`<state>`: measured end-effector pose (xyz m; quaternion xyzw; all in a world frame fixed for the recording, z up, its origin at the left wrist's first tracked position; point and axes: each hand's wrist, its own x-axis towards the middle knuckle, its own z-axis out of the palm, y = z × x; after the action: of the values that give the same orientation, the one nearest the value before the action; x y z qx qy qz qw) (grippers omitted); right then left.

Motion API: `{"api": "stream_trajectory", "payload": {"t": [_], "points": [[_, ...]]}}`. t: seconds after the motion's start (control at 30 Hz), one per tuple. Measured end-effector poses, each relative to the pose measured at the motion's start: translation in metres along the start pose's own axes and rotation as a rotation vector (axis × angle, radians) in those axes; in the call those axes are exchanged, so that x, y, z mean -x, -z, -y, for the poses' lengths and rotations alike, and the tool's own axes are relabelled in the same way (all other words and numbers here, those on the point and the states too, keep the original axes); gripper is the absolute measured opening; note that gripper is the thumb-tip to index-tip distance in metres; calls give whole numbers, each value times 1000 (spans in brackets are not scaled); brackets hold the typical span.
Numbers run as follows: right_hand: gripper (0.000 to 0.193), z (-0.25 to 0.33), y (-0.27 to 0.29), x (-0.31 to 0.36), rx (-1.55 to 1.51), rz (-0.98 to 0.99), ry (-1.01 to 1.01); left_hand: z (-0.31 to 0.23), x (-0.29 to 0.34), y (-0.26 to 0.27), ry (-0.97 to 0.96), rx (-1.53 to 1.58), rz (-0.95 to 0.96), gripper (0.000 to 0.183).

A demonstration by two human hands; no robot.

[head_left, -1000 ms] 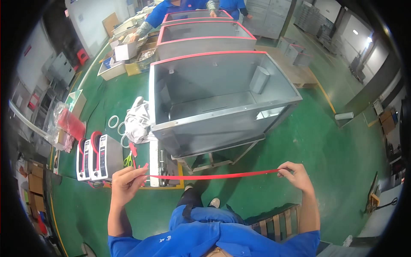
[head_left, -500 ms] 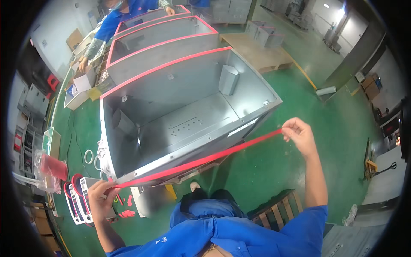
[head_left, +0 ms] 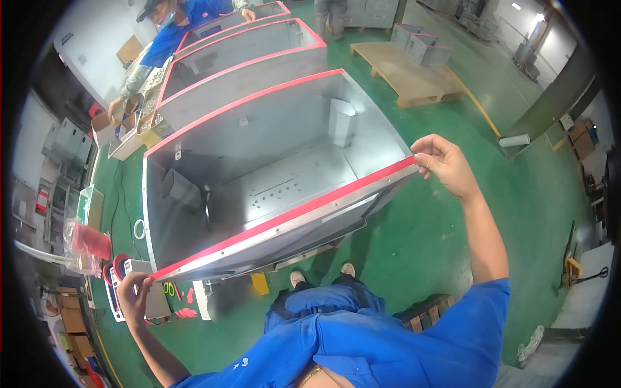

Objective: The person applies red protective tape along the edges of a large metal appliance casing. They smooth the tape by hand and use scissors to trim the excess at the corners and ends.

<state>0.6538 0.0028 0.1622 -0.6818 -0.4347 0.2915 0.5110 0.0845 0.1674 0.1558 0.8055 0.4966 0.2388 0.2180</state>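
Here's the red strip (head_left: 284, 219) taut along the near rim of the grey box (head_left: 272, 126), left hand (head_left: 134, 292) pinching one end at the near-left corner, right hand (head_left: 444, 165) the other at the near-right (far rim's red too!), red-rimmed boxes (head_left: 252, 63) behind

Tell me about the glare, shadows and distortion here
Head view: fisheye distortion bends the open grey metal box and leaves black corners; head view: a small white light glares at upper right; head view: shadow darkens the box's left interior, while the long flat red strip shows clearly.
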Motion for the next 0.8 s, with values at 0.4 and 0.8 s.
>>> {"api": "stream_trajectory", "payload": {"t": [0.4, 0.8], "points": [[10, -16, 38, -33, 161, 314, -60, -14, 23, -24, 232, 410, -171, 9], [9, -26, 49, -41, 186, 403, -98, -3, 27, -41, 384, 575, -272, 9]]}}
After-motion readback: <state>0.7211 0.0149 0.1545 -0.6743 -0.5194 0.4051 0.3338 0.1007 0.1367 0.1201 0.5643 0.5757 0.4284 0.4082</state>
